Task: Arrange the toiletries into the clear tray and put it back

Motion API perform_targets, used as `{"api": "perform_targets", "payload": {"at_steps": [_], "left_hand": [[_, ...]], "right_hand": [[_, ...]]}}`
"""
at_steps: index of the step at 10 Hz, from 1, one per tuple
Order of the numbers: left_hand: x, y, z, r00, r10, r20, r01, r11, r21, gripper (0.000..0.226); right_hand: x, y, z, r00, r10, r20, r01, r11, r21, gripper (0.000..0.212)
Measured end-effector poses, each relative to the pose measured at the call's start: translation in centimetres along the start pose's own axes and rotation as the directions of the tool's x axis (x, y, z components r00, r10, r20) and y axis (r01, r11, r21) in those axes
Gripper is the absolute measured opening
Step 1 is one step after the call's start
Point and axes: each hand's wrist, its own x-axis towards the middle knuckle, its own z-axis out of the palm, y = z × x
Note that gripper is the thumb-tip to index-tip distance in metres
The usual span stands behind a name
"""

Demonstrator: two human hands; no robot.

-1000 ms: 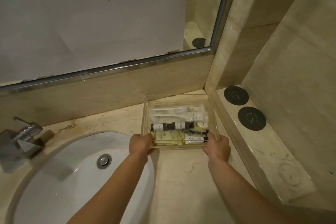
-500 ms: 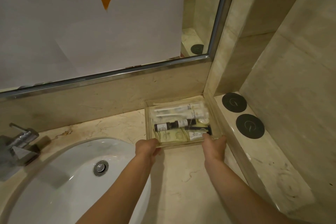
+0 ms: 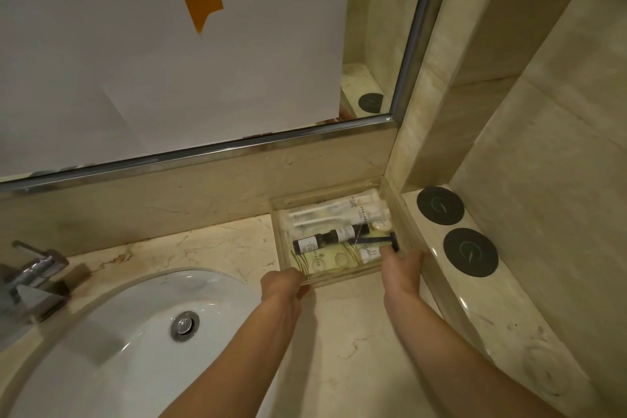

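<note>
In the lower right of the frame, I see the clear tray (image 3: 342, 276) sitting on the marble worktop (image 3: 356, 332), pushed into the back corner under the mirror (image 3: 169, 61). My left hand (image 3: 281, 283) curls around its near left corner; my right hand (image 3: 402, 266) grips the near right edge, thumb over the rim. Inside lie 2 dark bottles (image 3: 330, 237), white tubes (image 3: 342, 210) and a black razor (image 3: 375, 241). The sink (image 3: 101, 349) sits lower left.
</note>
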Motion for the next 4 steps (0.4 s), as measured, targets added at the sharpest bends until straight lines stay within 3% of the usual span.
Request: {"api": "perform_targets", "payload": {"at_steps": [2, 4], "left_hand": [[-0.3, 0.9, -0.3, 1.0, -0.009, 0.016, 0.009, 1.0, -0.013, 0.016], [-1.0, 0.9, -1.7, 0.986, 0.045, 0.158, -0.066, 0.989, 0.131, 0.005]], "right_hand": [[0.4, -0.4, -0.4, 1.0, 0.004, -0.01, -0.004, 1.0, -0.006, 0.049], [-0.9, -0.5, -1.1, 0.998, -0.034, 0.062, 0.039, 0.996, -0.083, 0.07]]}}
